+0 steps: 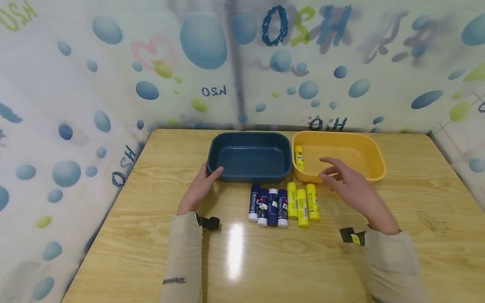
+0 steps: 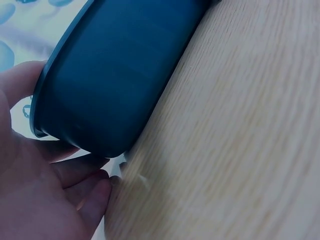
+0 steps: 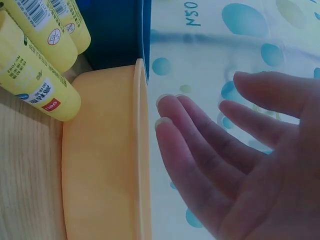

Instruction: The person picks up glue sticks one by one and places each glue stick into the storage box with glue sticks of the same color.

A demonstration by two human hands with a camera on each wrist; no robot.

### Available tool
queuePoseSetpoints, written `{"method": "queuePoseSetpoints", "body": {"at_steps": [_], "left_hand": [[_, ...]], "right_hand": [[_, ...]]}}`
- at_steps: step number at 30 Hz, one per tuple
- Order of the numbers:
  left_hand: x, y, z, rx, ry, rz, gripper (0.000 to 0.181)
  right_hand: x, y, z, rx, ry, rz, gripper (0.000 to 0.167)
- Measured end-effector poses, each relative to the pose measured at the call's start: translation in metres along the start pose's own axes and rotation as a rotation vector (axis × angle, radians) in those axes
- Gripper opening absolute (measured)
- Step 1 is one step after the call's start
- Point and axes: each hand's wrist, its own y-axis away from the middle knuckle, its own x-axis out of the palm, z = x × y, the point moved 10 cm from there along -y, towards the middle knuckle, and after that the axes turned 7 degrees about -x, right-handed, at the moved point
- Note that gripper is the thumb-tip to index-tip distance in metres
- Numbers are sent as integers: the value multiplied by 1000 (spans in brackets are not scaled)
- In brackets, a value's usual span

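Observation:
My left hand [image 1: 198,190] holds the left end of a dark blue plastic bin [image 1: 250,162], thumb over the rim and fingers against the outer wall. In the left wrist view those fingers [image 2: 82,175] lie beside the bin's lower corner. My right hand [image 1: 352,187] hovers over the front rim of a yellow bin [image 1: 337,153], fingers loosely bent and nothing in them. One yellow glue stick [image 1: 299,158] leans inside that bin's left end. In front of the bins lie several dark blue glue sticks [image 1: 273,207] with white ends, beside three yellow glue sticks [image 1: 302,208].
Both bins stand side by side at the back of a wooden table [image 1: 144,244]. Behind the table hangs a patterned wall covering [image 1: 250,75] with blue and green spots. The glue sticks lie in a row close to the bins' front walls.

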Motion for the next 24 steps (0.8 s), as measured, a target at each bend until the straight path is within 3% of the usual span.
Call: {"method": "queuePoseSetpoints", "body": {"at_steps": [5,12,18,24], "left_hand": [[-1,-13,15,-2,9,-7,83],[-3,-17,17,27,-3,-24,80],[-4,-15,16,15,5,-20,80],[-1,2,-2,1,-8,-8,86]], "right_hand": [[6,4,-4,-6,-14,-5,53],[11,11,-10,37,-17,1,57],[16,12,-13,53,24,22,54],[24,11,-20,50,71,43,51]]}}
